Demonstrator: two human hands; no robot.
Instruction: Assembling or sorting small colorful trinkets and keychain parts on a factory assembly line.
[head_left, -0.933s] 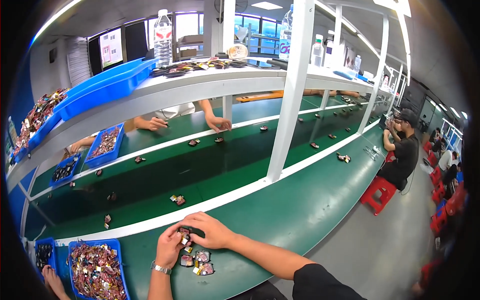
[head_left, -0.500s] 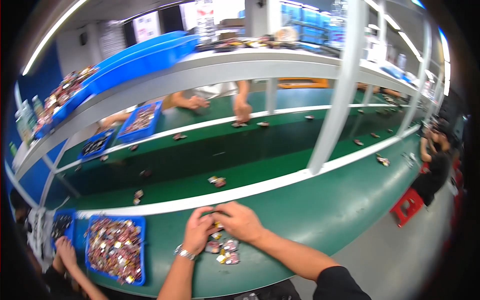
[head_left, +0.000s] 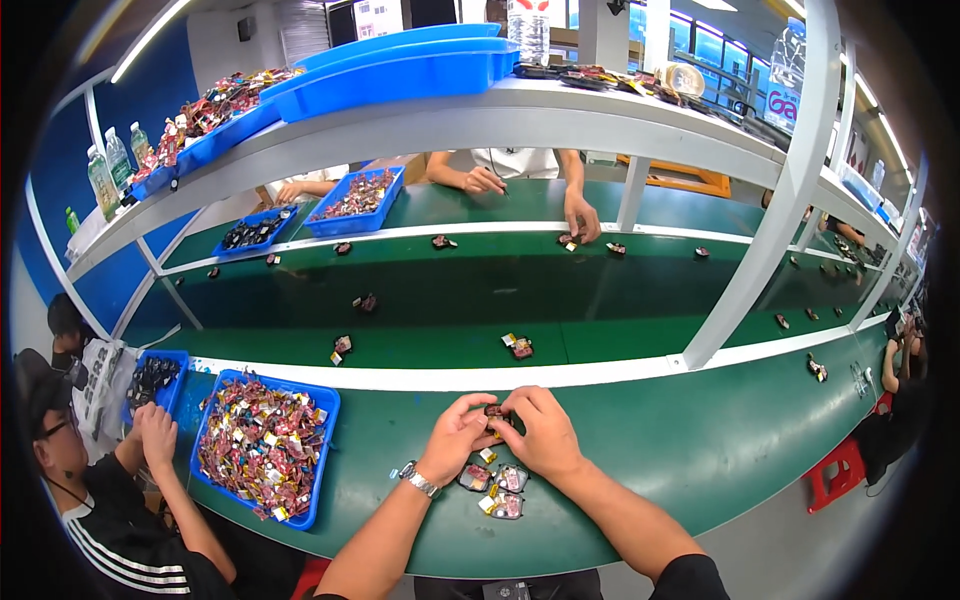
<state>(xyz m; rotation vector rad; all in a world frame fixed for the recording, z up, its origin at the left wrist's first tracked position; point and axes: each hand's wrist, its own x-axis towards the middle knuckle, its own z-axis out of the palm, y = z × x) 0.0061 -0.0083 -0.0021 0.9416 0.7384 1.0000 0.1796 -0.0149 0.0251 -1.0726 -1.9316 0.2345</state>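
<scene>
one small dark-rimmed part (head_left: 494, 413) | between both hands (head_left: 546, 434) | over green bench (head_left: 660, 440)

A blue wall (head_left: 160, 100) rises left, bright windows (head_left: 708, 52) behind, grey floor (head_left: 775, 522) right

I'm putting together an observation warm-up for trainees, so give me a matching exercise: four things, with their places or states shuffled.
Things:
1. Silver wristwatch
2. Larger blue tray on the near bench
3. Pair of blue trays
4. Cluster of small cased parts

Places or states:
A. On the upper shelf
B. Between the forearms
C. Worn behind the left hand
D. Heaped with small reddish pieces

Pairs: 1-C; 2-D; 3-A; 4-B.
</scene>
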